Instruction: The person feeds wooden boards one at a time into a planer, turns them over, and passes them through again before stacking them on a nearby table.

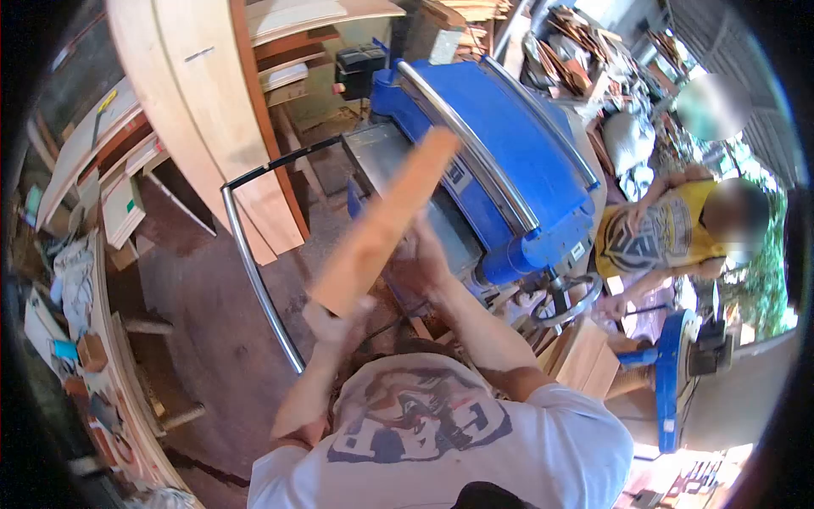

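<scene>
In both hands (339,319) (424,257), board (386,222), shirt lettering (421,428) unclear

Two bare hands, one left hand (333,316) and one right hand (417,252), are at one wooden board (386,222). There are two blue machines, one large (532,110) and one smaller (670,373), at least two steel rollers (555,123), one handwheel (570,310) and one other person in yellow (653,227). The stacked wood pieces (292,47) are too many to count.
</scene>
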Demonstrator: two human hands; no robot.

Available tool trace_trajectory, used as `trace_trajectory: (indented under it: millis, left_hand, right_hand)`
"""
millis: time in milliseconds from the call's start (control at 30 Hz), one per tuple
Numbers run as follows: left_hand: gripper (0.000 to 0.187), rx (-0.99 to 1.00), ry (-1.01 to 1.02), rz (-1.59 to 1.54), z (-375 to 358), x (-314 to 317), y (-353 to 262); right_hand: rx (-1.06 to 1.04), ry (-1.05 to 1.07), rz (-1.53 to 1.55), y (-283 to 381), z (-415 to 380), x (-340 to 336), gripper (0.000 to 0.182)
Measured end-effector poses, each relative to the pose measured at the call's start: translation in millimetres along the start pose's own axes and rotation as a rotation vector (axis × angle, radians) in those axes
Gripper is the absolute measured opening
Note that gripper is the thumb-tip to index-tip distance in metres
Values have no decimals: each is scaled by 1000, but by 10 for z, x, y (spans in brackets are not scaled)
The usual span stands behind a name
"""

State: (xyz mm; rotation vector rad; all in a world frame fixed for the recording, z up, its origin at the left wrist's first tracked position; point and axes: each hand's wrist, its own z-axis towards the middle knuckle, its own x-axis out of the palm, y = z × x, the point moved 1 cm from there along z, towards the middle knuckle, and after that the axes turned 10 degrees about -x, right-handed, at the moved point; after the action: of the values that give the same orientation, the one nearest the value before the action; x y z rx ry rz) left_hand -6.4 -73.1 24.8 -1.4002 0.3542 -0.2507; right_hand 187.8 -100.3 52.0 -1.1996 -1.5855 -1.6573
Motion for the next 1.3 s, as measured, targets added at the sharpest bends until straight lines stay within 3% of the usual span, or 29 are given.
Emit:
trace_trajectory:
  millis: [33,100,167,267,400,567,700,800,900,1000,1067,1200,1300]
  left_hand:
    - [43,-144,-69,-135,137,-55,-166]
    - [49,-392,-137,-386,266,-108,-35]
    - [55,-563,-135,-630,521,-48,556]
    - [59,-714,-48,-677,715,119,1149]
    - [58,-854,84,-727,957,607,1342]
    - [60,-610,-6,-264,1248,1366,1366]
    - [71,-501,-140,3,1463,1900,1737]
    - [80,-380,-193,378,1382,2161,1260]
    - [85,-481,-53,482,1327,2189,395]
    - [86,-495,-48,549,1393,2303,309]
    - [86,-426,-120,529,1465,2419,857]
    - [86,-474,-54,607,1468,2487,548]
    - [84,-485,-93,728,1468,2582,670]
  right_hand:
    - [57,-156,-95,-43,-153,53,60]
    - [61,-366,-696,-205,-322,-631,54]
    - [-184,-361,-837,-438,-630,-1093,44]
    - [-1,-540,-817,-308,-1121,-1152,41]
    - [-26,-649,-977,-152,-1577,-1357,37]
    - [-213,-645,-1298,-140,-1810,-1846,33]
    - [-165,-686,-1201,17,-1783,-1672,33]
    - [-151,-656,-1224,85,-1773,-1740,34]
    - [-70,-661,-1259,217,-1765,-1716,34]
    - [-63,-622,-1316,304,-1682,-1848,34]
    - [-73,-586,-1339,298,-1692,-1955,35]
    - [-222,-504,-1431,221,-1627,-2097,38]
    - [-180,-416,-1602,325,-1633,-2085,40]
